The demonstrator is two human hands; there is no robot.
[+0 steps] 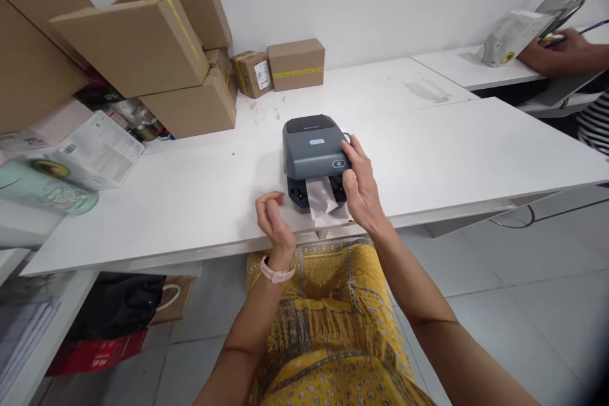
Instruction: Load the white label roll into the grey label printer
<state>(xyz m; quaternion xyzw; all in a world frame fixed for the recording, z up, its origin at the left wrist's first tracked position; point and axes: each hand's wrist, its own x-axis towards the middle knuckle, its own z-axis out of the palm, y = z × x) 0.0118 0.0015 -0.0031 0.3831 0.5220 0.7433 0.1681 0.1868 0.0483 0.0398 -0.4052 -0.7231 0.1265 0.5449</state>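
A dark grey label printer (311, 155) sits near the front edge of the white table, its cover slightly raised at the front. From its front slot hangs a crumpled strip of white paper (322, 198), reaching down to the table edge. My right hand (362, 187) grips the printer's right side, fingers on the cover and thumb near the front corner. Beside the printer's lower left corner is my left hand (275, 219), its fingers loosely bent and apart, with nothing visible in them. Whether its fingertips touch the printer I cannot tell.
Cardboard boxes (137, 44) are stacked at the left, and two smaller cartons (297, 65) stand against the wall. A mint green bottle (52, 187) lies at the left edge. At the far right, another person's arm (564, 54) rests near a white box (509, 38).
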